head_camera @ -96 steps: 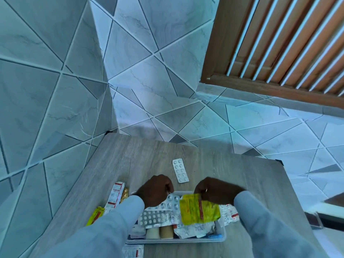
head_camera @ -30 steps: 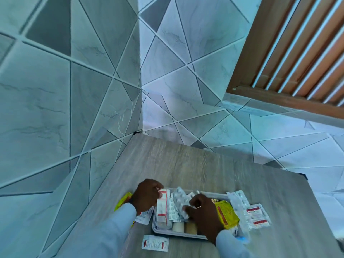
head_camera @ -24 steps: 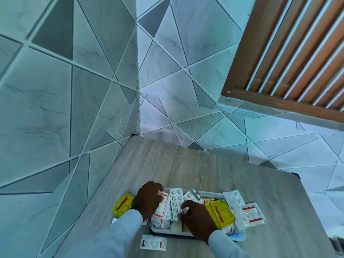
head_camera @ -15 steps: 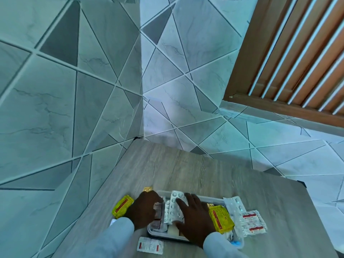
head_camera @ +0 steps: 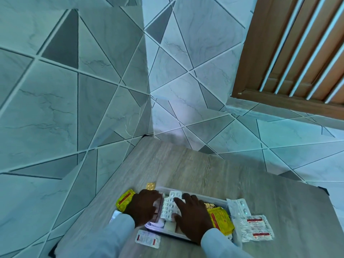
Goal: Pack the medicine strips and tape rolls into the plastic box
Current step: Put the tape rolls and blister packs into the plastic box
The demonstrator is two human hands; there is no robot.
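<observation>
Grey marbled tiles wall the corner behind a wood-grain bench (head_camera: 214, 175). On it, the right hand (head_camera: 191, 218) lies flat, its fingers (head_camera: 179, 204) spread and pressing a white blister strip of round pills (head_camera: 170, 205) into the clear rectangular plastic box (head_camera: 214, 199). The left hand (head_camera: 143, 207) rests on the box's left end; its fingers are curled over packets there, the grip itself hidden. Right of the box lie silver foil strips with red labels (head_camera: 255, 228); a yellow sachet (head_camera: 220, 219) lies at its right end. Another yellow sachet (head_camera: 124, 200) lies left of the box.
</observation>
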